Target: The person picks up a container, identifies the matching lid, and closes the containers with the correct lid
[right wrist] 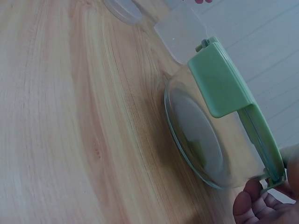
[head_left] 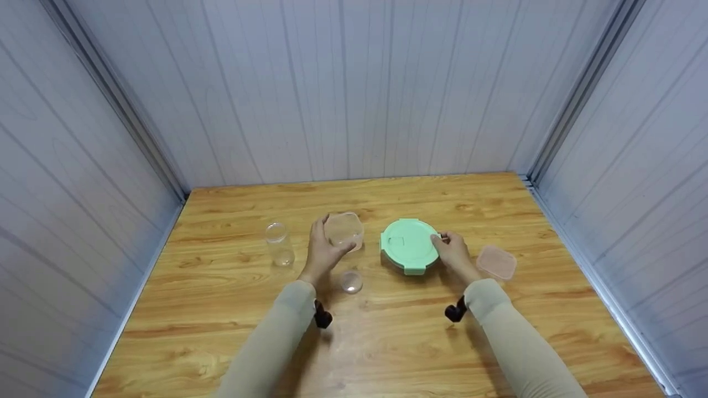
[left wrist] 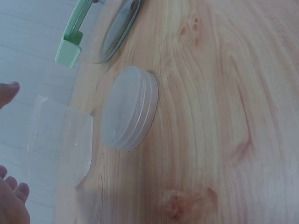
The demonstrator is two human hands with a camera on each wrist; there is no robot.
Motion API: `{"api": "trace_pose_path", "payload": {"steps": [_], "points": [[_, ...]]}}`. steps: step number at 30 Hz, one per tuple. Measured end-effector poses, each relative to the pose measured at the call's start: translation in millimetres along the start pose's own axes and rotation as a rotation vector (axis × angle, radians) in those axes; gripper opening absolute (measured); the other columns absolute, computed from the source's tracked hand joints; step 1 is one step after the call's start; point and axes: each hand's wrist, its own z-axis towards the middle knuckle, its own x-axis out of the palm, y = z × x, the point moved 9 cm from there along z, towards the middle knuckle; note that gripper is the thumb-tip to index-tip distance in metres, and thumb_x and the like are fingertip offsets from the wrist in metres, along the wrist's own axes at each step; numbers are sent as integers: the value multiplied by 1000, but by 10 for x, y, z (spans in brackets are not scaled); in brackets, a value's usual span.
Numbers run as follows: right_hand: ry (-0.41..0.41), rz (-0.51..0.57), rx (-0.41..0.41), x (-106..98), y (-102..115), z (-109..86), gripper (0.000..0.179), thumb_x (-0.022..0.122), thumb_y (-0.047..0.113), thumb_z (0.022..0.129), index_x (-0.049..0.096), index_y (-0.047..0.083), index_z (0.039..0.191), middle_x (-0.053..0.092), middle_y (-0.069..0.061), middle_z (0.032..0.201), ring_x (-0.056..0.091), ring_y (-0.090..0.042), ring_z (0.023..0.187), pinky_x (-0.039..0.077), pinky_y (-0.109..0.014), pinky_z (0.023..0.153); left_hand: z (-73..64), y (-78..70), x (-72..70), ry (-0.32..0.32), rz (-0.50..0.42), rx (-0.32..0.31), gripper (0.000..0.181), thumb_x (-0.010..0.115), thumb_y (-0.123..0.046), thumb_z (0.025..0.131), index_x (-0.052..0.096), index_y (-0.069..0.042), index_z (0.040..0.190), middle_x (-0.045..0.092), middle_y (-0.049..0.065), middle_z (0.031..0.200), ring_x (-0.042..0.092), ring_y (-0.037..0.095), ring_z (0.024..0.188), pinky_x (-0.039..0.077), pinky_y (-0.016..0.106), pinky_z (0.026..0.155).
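Note:
My left hand point(head_left: 323, 250) spreads its thumb and fingers around a clear square plastic container point(head_left: 345, 231). In the left wrist view a gap shows between the thumb point(left wrist: 7, 93) and the container's wall. A round glass food container point(right wrist: 201, 135) with a mint-green clip lid point(head_left: 409, 243) stands to the right. My right hand point(head_left: 454, 253) pinches that lid at its right edge, thumb on top and fingers curled under a side clip. The front clip point(right wrist: 222, 79) hangs outward from the glass in the right wrist view.
Left of my left hand a clear cylindrical jar point(head_left: 280, 246) stands on the wooden table point(head_left: 387, 342). A small round translucent lid point(head_left: 350, 282) lies nearer me. Beyond my right wrist lies a flat square translucent lid point(head_left: 496, 262). Pale panel walls point(head_left: 343, 88) enclose the table's back and sides.

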Motion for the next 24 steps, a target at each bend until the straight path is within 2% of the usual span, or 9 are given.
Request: {"api": "trace_pose_path", "payload": {"steps": [6, 12, 16, 20, 24], "points": [[6, 10, 13, 9, 3, -14, 49, 53, 32, 114, 57, -7, 143, 62, -23, 130, 60, -31, 116, 51, -35, 94, 24, 124, 43, 27, -49, -113, 107, 93, -8, 85, 26, -4, 168, 27, 24, 174, 26, 47, 162, 33, 61, 130], [23, 22, 9, 18, 11, -35, 47, 52, 31, 115, 56, -6, 144, 62, -20, 127, 60, -27, 110, 50, -31, 88, 26, 230, 97, 96, -114, -206, 114, 90, -8, 88, 14, -12, 173, 13, 16, 179, 20, 47, 164, 38, 59, 128], [11, 25, 5, 15, 10, -28, 44, 52, 30, 115, 58, -5, 141, 63, -19, 125, 60, -27, 110, 49, -30, 87, 39, 289, 108, 102, -148, -229, 117, 88, -3, 87, 10, -12, 173, 9, 16, 180, 20, 46, 165, 38, 54, 128], [0, 29, 2, 6, 14, -26, 40, 53, 29, 114, 60, -4, 136, 63, -15, 117, 59, -25, 103, 48, -29, 83, 70, 348, 123, 98, -203, -251, 118, 86, 2, 87, 6, -10, 174, 4, 19, 181, 16, 46, 166, 40, 52, 128], [-12, 36, -1, 3, 11, -24, 35, 54, 27, 114, 61, -3, 130, 62, -12, 112, 57, -22, 99, 47, -27, 80, 102, 398, 133, 99, -222, -275, 118, 85, 3, 87, 5, -8, 174, 3, 21, 182, 11, 45, 168, 34, 53, 131]]}}
